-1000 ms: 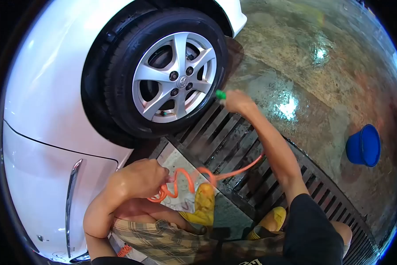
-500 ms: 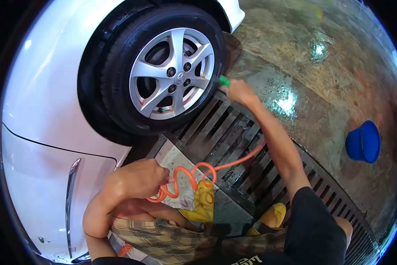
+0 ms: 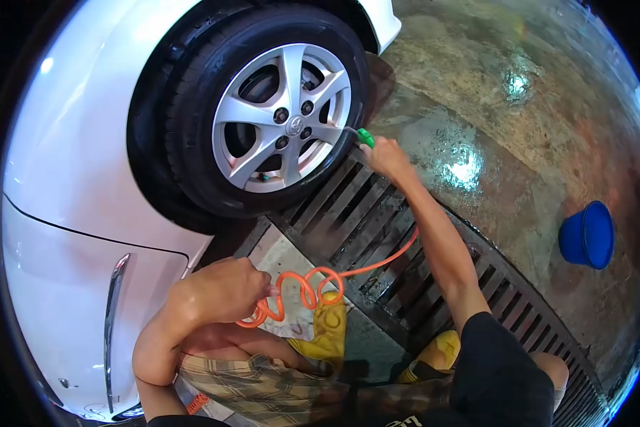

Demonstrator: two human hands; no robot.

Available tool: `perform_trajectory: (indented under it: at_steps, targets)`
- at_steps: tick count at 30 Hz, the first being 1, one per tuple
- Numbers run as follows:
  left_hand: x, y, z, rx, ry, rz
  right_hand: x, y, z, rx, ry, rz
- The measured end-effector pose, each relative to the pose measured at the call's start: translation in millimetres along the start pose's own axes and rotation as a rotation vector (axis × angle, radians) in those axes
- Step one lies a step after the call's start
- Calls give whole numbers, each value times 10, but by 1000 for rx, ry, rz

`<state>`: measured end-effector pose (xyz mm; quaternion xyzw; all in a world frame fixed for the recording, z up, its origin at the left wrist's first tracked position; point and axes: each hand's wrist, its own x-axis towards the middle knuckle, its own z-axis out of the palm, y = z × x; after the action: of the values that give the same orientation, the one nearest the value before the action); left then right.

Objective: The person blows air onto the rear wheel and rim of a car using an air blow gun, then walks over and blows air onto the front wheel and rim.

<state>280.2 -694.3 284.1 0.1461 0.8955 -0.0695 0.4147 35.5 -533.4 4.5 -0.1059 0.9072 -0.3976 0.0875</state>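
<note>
My right hand [image 3: 389, 158] is closed around a green air blow gun [image 3: 365, 137]. Its thin metal nozzle reaches toward the rim edge of the wheel [image 3: 291, 117]; whether it touches cannot be made out. The wheel has a silver spoked rim inside a black tire [image 3: 213, 192]. My left hand [image 3: 238, 288], in a fist, grips the coiled orange hose [image 3: 309, 288], whose loops hang beside it. From those loops the hose runs up to the right and passes behind my right forearm.
A white car body [image 3: 85, 142] with a chrome door handle [image 3: 113, 306] fills the left. Under the wheel and my right arm runs a slotted metal drain grate [image 3: 348, 196]. A blue bucket [image 3: 586, 235] stands on wet concrete at right. My yellow boots [image 3: 327, 331] are below.
The blow gun has tilted and shifted slightly right, and its nozzle now shows against the rim. My right forearm has moved a little left and down. My left hand is nearly unchanged.
</note>
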Motion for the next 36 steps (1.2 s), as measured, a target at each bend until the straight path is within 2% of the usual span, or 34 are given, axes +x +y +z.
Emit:
perform_trajectory:
  at_steps: [2,6,11,19,22,29,31,36]
  targets:
    - [-11,4,26,-2,-15,-8,0,24,2,-67,-80,2]
    - [-10,11,20,-38,2,9,4,8,-1,-83,-82,4]
    - [-2,21,8,-22,29,39,-112,-125,116,-138,-210,-92]
    - [-16,31,2,-20,-19,-6,-262,-308,406,-155,-178,-311]
    - [-20,9,33,-27,6,15,-356,-515,319,-229,-297,-289]
    - [-21,29,26,-40,5,17,-461,-834,275,-192,-339,-392]
    - [-23,31,24,-15,-6,26,-468,-914,258,-135,-308,-531]
    - [-14,2,52,-25,-4,9,-362,-1061,210,-227,-396,-506]
